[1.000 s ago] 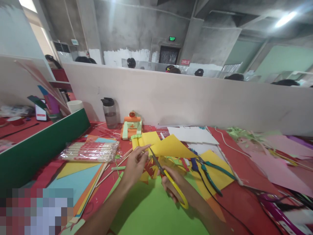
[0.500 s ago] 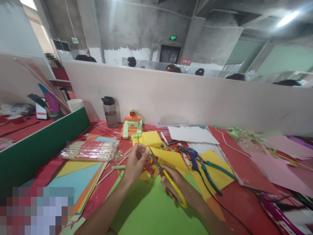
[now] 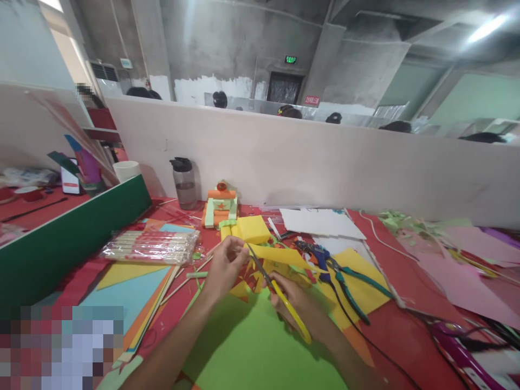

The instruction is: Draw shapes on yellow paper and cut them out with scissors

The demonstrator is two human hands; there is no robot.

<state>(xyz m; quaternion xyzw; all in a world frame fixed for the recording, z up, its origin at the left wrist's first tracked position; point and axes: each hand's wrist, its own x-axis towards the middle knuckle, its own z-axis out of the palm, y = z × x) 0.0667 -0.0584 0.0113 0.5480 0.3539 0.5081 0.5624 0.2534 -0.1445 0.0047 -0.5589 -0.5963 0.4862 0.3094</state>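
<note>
My left hand [image 3: 227, 262] pinches the left end of a yellow paper strip [image 3: 280, 254], its fingers closed. In my right hand [image 3: 290, 300] is a pair of scissors [image 3: 290, 311] with yellow handles, the fingers wrapped round the grips. The scissor blades lie along the strip and their tips reach close to my left fingertips. Below both hands a green sheet [image 3: 244, 336] covers the near table. Just beyond my left hand stands a yellow paper box [image 3: 252, 229], and yellow and orange scraps [image 3: 240, 291] lie between the hands.
An orange and pale green paper model [image 3: 221, 207] and a water bottle [image 3: 184, 184] stand at the back. Wrapped sticks [image 3: 150, 246] lie left. On the right are a glue gun [image 3: 320, 257], green-handled pliers [image 3: 353, 292] and pink sheets [image 3: 459, 287]. A green divider [image 3: 77, 233] borders the left.
The yellow strip's right part has swung and now looks narrower, trailing toward the glue gun. Both hands stay nearly in place, and the view has shifted slightly.
</note>
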